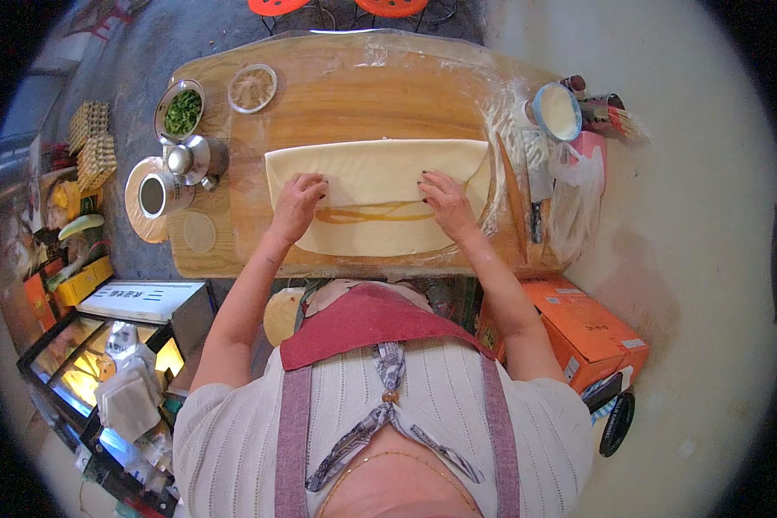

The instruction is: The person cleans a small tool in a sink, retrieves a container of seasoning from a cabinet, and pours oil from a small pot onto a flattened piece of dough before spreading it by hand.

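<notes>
A wide sheet of pale dough (375,169) lies on the wooden table, its far part folded over towards me. Streaks of yellow-brown oil or sauce (362,215) show on the lower layer just below the flap's edge. My left hand (300,202) is on the left part of the flap with curled fingers, seemingly holding its edge. Towards the other end, my right hand (449,202) has its fingers on the flap in the same way. Both thumbs are mostly hidden. To the right of the dough lies a tapered wooden rolling pin (515,194).
Flour dusts the wooden tabletop (375,90). At left stand a bowl of chopped greens (183,112), a dish of brown powder (252,89), a metal pot (197,158) and an open can (153,195). A cleaver (537,175), blue bowl (557,113) and plastic bag (576,201) sit right.
</notes>
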The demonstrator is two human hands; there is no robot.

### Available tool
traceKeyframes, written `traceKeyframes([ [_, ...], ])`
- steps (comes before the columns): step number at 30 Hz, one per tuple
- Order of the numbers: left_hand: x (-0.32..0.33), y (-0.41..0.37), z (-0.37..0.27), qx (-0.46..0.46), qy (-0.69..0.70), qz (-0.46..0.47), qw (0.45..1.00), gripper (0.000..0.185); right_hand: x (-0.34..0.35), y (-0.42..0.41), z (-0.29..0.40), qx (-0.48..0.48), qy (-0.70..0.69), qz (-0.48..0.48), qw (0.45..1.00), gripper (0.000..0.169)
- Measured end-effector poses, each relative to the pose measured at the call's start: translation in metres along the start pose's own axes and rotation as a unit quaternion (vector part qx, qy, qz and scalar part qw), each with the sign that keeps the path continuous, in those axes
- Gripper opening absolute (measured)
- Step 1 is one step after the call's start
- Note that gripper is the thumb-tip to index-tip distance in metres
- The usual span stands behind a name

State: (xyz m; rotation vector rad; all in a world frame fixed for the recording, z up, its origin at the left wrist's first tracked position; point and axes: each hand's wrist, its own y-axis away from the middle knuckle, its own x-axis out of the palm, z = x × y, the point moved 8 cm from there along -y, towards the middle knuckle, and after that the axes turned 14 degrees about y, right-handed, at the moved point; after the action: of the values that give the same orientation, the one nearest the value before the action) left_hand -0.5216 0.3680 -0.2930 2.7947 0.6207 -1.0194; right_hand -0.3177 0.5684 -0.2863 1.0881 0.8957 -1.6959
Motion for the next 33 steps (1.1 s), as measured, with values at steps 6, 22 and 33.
traceKeyframes([
  [6, -0.004, 0.0, 0.006, 0.099, -0.01, 0.057, 0.993, 0.019, -0.006, -0.004, -0.003, -0.104, 0.044, -0.018, 0.993, 0.018],
  [22, -0.004, -0.01, 0.002, 0.188, -0.02, 0.225, 0.956, 0.017, -0.003, -0.019, -0.003, -0.208, 0.097, 0.059, 0.972, 0.01],
  [33, 0.007, -0.033, 0.019, 0.114, 0.017, 0.31, 0.944, 0.007, -0.009, -0.075, -0.049, 0.068, -0.087, 0.236, 0.965, 0.012],
])
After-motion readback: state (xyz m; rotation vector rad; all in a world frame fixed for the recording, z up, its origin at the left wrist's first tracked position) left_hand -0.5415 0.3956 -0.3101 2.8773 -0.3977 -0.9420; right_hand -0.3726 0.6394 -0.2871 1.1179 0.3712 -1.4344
